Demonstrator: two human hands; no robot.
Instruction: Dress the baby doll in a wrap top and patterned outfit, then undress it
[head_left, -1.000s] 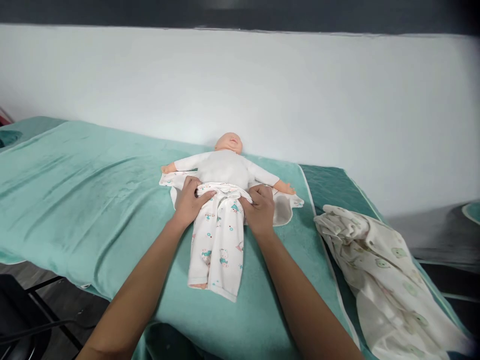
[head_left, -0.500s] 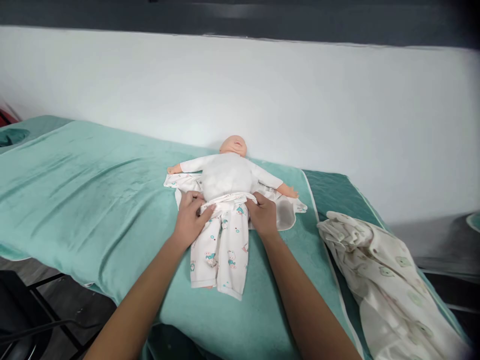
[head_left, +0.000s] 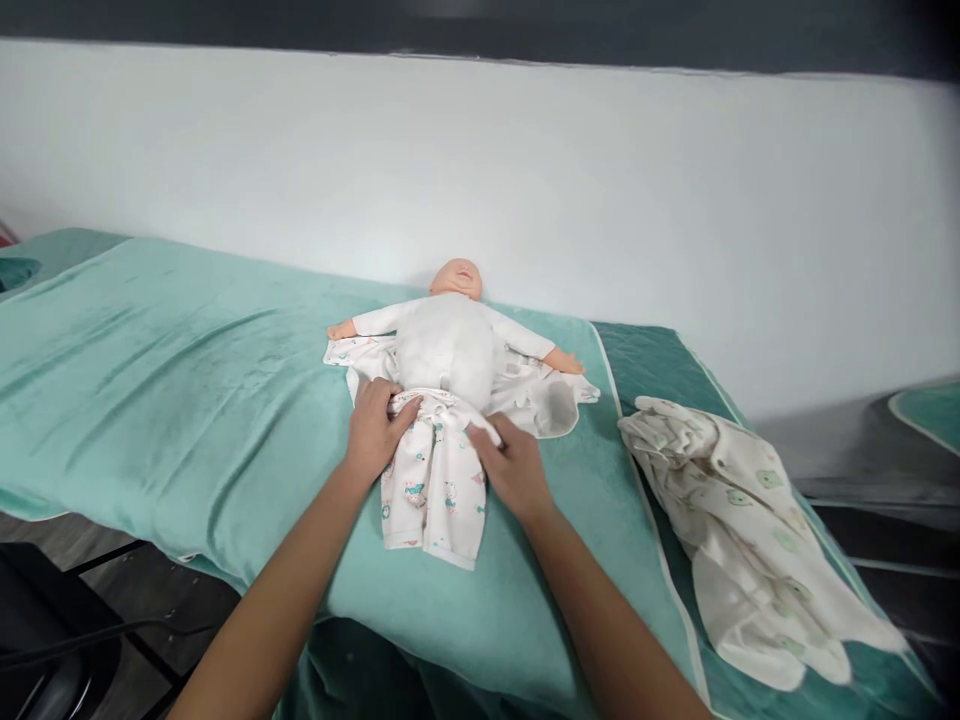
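Observation:
A baby doll in a white top lies on its back on a teal towel, head toward the wall. Printed white trousers cover its legs, bunched below the belly. My left hand grips the waistband on the doll's left side as I see it. My right hand grips the waistband on the other side, lower down the hip. An open printed garment is spread under the doll.
A crumpled cream cloth with green prints lies on the darker teal pad to the right. A white wall runs behind the table. The table's near edge drops to a dark floor and black frame at lower left.
Both hands have slid the trousers' waistband down from the doll's belly toward its hips. The trousers are more bunched and more of the white top shows.

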